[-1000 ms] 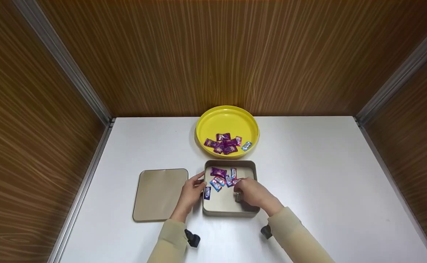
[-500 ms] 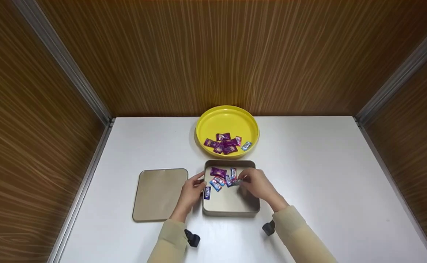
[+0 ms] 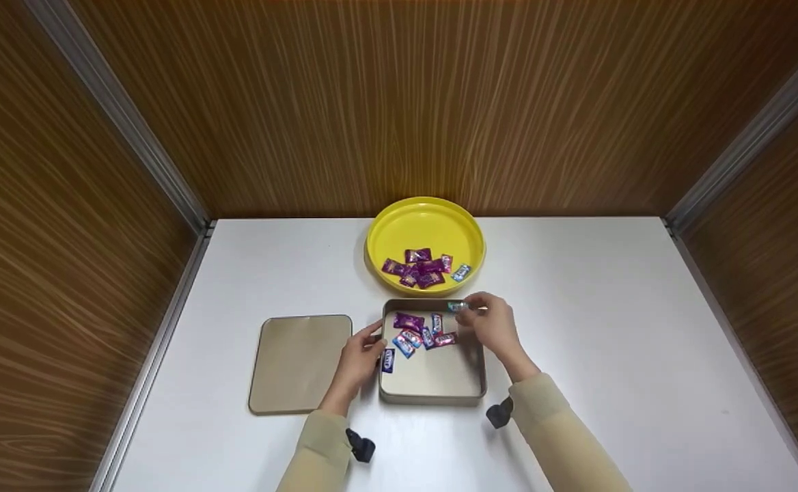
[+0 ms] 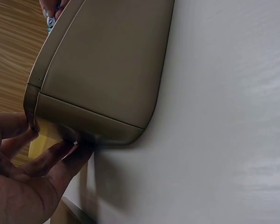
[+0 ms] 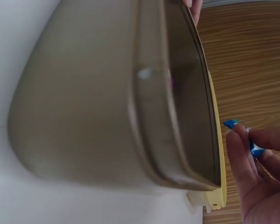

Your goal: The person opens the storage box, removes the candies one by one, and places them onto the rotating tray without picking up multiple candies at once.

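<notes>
A beige metal tin stands without its lid in the head view, with several wrapped candies in purple, red, blue and white inside. My left hand holds the tin's left wall at the rim; in the left wrist view its fingers touch the tin's side. Over the far right corner of the tin, my right hand pinches a small blue-green wrapped candy between thumb and fingers. That candy is raised above the rim in the right wrist view.
Behind the tin, a round yellow tray bears several purple candies, a pink one and a light blue one. The tin's flat lid lies on the white table at the left. Wood-grain panels enclose the table.
My right hand has moved from inside the tin up and away to its far right corner, carrying the blue-green candy. A red candy it covered now shows. My left hand stays put.
</notes>
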A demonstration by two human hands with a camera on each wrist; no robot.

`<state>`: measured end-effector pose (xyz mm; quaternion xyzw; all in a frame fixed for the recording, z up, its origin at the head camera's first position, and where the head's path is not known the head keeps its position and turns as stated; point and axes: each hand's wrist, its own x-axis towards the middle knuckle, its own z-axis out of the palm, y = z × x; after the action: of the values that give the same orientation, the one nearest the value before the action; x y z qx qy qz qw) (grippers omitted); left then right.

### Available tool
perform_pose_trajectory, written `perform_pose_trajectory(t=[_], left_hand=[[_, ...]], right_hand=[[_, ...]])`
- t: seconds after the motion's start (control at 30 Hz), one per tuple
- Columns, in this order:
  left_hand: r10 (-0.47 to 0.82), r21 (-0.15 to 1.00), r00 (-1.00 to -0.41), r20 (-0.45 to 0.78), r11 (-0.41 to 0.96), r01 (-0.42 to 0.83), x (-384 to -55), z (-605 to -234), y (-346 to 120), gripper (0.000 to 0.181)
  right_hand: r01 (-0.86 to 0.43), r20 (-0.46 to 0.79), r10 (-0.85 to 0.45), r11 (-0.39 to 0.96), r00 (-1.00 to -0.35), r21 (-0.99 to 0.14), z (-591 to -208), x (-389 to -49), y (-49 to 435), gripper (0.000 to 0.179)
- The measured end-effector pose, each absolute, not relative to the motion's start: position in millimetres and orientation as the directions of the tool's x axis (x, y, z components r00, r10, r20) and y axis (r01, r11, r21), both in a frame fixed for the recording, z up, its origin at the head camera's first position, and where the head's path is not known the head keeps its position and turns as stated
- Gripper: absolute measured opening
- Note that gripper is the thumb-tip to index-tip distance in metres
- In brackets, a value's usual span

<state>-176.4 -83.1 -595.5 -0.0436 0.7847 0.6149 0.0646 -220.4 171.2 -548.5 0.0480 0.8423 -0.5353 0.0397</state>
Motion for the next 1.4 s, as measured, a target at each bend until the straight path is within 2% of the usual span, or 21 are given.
perform_pose_trajectory(t=[0.5,0.63,0.8,0.9,1.03,1.13,1.4], left_hand=[[0.032,0.966,-0.989,-0.141,0.222,-0.131,-177,-597,-85,0.045],[0.028,0.964,-0.987,-0.158,0.221,-0.148,-177,-596,-85,0.044],[0.021,0.960,-0.985,-0.173,0.229,-0.164,-177,-596,-85,0.045],[0.022,0.961,-0.985,-0.171,0.226,-0.162,-177,-596,-85,0.045],[0.021,0.962,-0.985,-0.168,0.220,-0.160,-177,-596,-85,0.044],[0.018,0.963,-0.988,-0.156,0.226,-0.148,-177,-596,-84,0.044],[0.010,0.960,-0.983,-0.181,0.217,-0.174,-176,-594,-84,0.044]], right_hand=[[0.233,-0.197,0.197,0.181,-0.960,-0.955,-544,-261,173,0.025],[0.240,-0.201,0.190,0.212,-0.961,-0.947,-547,-265,175,0.032],[0.214,-0.178,0.157,0.255,-0.971,-0.943,-551,-267,179,0.033],[0.215,-0.169,0.187,0.260,-0.968,-0.942,-552,-268,182,0.029],[0.228,-0.154,0.207,0.402,-0.966,-0.887,-558,-268,189,0.029],[0.208,-0.139,0.165,0.548,-0.977,-0.810,-564,-267,195,0.032],[-0.021,-0.118,-0.122,0.776,-0.985,-0.630,-576,-267,203,0.036]])
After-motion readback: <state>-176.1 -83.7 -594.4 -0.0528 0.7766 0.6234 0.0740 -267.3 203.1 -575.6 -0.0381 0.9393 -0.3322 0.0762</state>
